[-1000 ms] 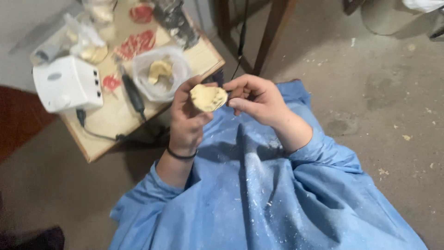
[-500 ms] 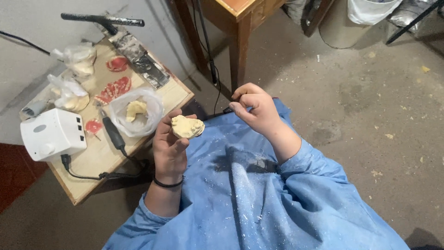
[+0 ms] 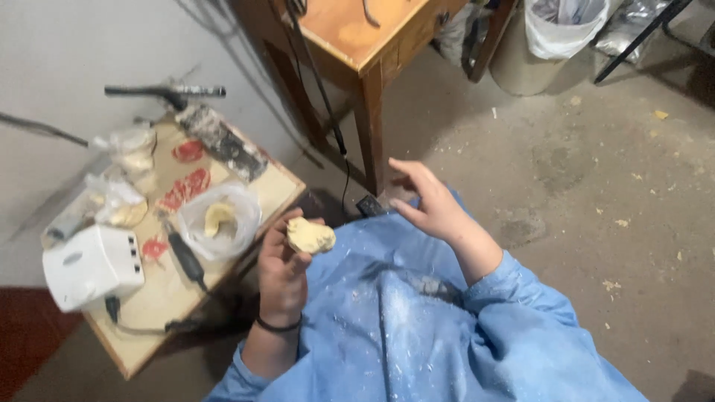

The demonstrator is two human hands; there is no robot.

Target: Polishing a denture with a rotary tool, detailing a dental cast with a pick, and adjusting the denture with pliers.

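On the small surface [image 3: 160, 313] stands a clear plastic bowl [image 3: 217, 221]. The left hand [image 3: 283, 272] clamps a yellowish cast [image 3: 310, 236] by fingertips only, above the lap; it could slip and break. The right hand [image 3: 432, 205] hovers open, empty.

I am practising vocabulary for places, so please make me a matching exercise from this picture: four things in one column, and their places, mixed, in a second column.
Things:
1. pale yellow lump
2. white box-shaped device
3. clear plastic tub
4. bin with a white bag

Places:
A. floor at the top, beside the wooden table
B. near end of the small side table
C. in the left hand
D. middle of the small side table

Pairs: 1-C, 2-B, 3-D, 4-A
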